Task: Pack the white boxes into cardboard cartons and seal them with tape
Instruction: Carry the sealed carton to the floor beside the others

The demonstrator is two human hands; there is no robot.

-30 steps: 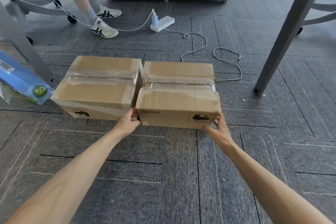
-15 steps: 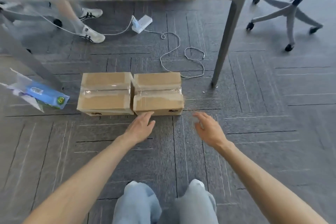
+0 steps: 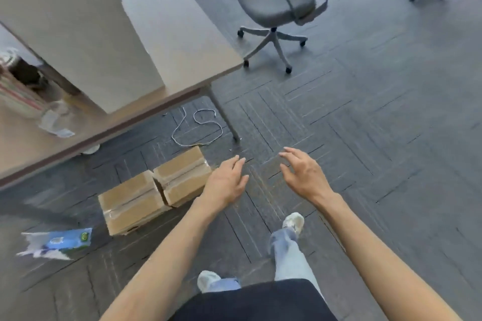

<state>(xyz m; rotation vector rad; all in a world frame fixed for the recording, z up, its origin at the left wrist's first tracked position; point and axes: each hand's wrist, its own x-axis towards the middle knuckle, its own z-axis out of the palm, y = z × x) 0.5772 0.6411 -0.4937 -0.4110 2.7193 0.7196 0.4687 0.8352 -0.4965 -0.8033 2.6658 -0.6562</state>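
Observation:
Two taped cardboard cartons lie side by side on the grey carpet, the left carton (image 3: 131, 202) and the right carton (image 3: 184, 174), both with clear tape across their closed flaps. My left hand (image 3: 226, 181) hovers just right of the right carton with relaxed fingers and holds nothing. My right hand (image 3: 303, 173) is further right over bare carpet, fingers spread and empty. No white boxes are in view.
A desk (image 3: 167, 41) with a slanted leg (image 3: 224, 117) stands behind the cartons; a white cable (image 3: 198, 125) coils beneath it. A grey office chair (image 3: 279, 5) stands at the back. A blue packet (image 3: 60, 241) lies at the left. My feet are below.
Both hands have let go of the right carton and lifted away to the right. The view has risen and swung right, so the cartons now lie lower left.

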